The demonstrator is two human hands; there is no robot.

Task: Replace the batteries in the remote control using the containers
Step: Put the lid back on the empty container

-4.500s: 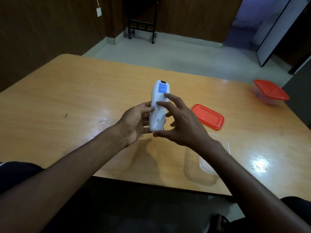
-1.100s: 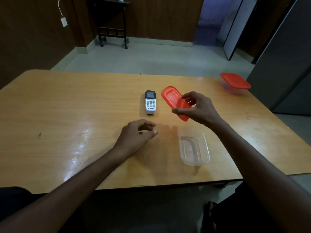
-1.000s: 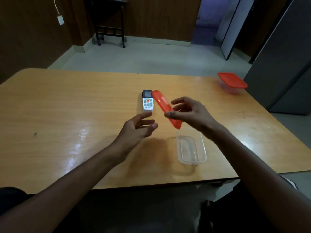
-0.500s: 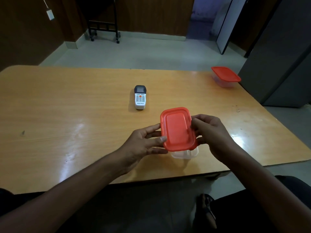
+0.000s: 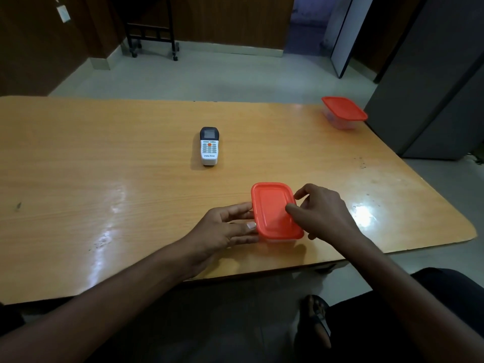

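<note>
A white remote control (image 5: 209, 147) with a dark screen end lies face up in the middle of the wooden table (image 5: 104, 163). Near the front edge stands a clear container with a red lid (image 5: 272, 209) lying flat on top of it. My left hand (image 5: 225, 229) holds the container's left side, thumb against the lid's rim. My right hand (image 5: 322, 210) rests on the lid's right side, fingers bent over its top and edge. The container's clear body is mostly hidden under the lid and my hands.
A second clear container with a red lid (image 5: 343, 111) sits at the table's far right corner. A grey cabinet (image 5: 432, 87) stands close to the right of the table. A dark wheeled stand (image 5: 152, 30) is by the far wall.
The remote went from my hands onto the table. My right hand picked up the red lid and brought it over the clear container; the lid now lies flat on it, lower than half a second ago.
</note>
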